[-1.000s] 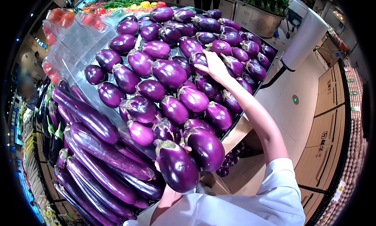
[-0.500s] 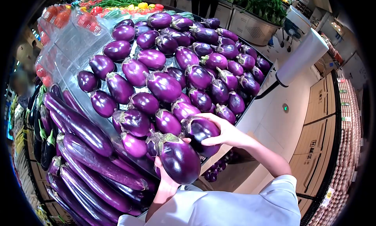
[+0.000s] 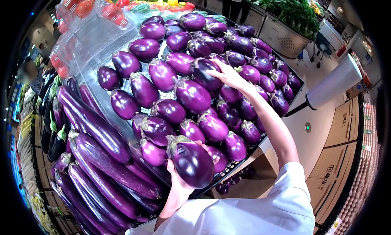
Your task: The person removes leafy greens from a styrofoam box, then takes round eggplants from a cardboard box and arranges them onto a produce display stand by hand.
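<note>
My left hand (image 3: 178, 183) is wrapped around a large, dark round eggplant (image 3: 191, 162), held at the front edge of the display with its stem end pointing up and left. Farther back, my right hand (image 3: 227, 74) grips another dark eggplant (image 3: 202, 73) from its right side, over the pile. Whether that one rests on its neighbours or hangs just above them I cannot tell. Many glossy round eggplants (image 3: 193, 97) lie around it in the black-edged tray.
Long purple eggplants (image 3: 94, 124) are heaped at the left. Behind them rises a clear plastic divider (image 3: 91, 39) with bagged tomatoes (image 3: 84, 8). A white cylinder on a black arm (image 3: 334, 82) juts out at the right, near cartons and egg shelves (image 3: 368, 153). Leafy greens (image 3: 291, 13) stand farther back.
My right hand has moved from the front edge back over the pile, carrying the dark eggplant with it. My left hand still holds its eggplant. The view has shifted slightly.
</note>
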A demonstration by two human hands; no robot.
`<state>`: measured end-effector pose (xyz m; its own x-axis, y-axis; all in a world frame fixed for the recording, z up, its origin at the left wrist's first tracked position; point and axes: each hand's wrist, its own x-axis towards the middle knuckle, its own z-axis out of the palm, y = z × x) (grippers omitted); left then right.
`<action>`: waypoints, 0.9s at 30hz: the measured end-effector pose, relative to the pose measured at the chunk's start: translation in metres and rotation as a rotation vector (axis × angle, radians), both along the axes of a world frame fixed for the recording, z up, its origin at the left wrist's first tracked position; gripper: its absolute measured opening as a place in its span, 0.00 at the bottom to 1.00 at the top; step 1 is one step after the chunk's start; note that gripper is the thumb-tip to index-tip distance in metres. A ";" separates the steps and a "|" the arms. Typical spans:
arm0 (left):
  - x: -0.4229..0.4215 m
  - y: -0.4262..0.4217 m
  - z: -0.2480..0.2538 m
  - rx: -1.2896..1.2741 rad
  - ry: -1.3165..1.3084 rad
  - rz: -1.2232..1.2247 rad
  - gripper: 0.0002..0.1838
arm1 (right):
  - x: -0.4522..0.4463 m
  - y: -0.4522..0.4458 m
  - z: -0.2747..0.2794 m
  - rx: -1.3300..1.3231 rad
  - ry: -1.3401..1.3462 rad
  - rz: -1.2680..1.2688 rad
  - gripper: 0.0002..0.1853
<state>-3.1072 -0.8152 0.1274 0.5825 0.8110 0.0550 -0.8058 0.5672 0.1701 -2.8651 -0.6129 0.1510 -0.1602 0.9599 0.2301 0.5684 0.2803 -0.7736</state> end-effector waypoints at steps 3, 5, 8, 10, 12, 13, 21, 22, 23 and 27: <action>-0.001 0.001 0.009 -0.075 0.221 0.054 0.50 | 0.005 0.006 -0.016 0.235 -0.057 0.005 0.32; 0.001 -0.001 0.015 -0.108 0.391 0.099 0.49 | 0.003 0.003 -0.016 0.213 -0.027 0.009 0.32; 0.009 0.000 0.007 -0.075 0.407 0.070 0.38 | 0.002 -0.013 0.000 0.297 -0.174 -0.042 0.33; 0.016 -0.001 0.012 -0.176 0.486 0.133 0.33 | -0.005 -0.035 0.022 0.383 -0.191 -0.105 0.32; 0.023 -0.001 0.022 -0.222 0.555 0.203 0.30 | -0.022 -0.085 0.051 0.137 0.317 0.059 0.34; 0.026 -0.001 0.021 -0.220 0.552 0.202 0.30 | -0.025 -0.109 0.061 -0.050 0.331 0.259 0.39; 0.060 0.018 0.044 0.260 0.771 0.503 0.34 | -0.028 -0.148 0.058 -0.003 0.271 0.027 0.43; 0.061 0.016 0.042 0.300 0.747 0.503 0.34 | -0.017 -0.132 0.059 0.100 0.257 -0.075 0.43; 0.060 0.013 0.039 0.340 0.725 0.504 0.34 | -0.004 -0.109 0.053 0.291 0.185 -0.167 0.44; 0.055 0.004 0.029 0.308 0.700 0.409 0.33 | 0.045 -0.024 0.038 0.554 -0.467 -0.342 0.42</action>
<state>-3.0527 -0.8110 0.1561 0.2307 0.9720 0.0447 -0.5892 0.1030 0.8014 -2.8197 -0.6365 0.1892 -0.0749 0.7391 0.6694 0.9231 0.3053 -0.2337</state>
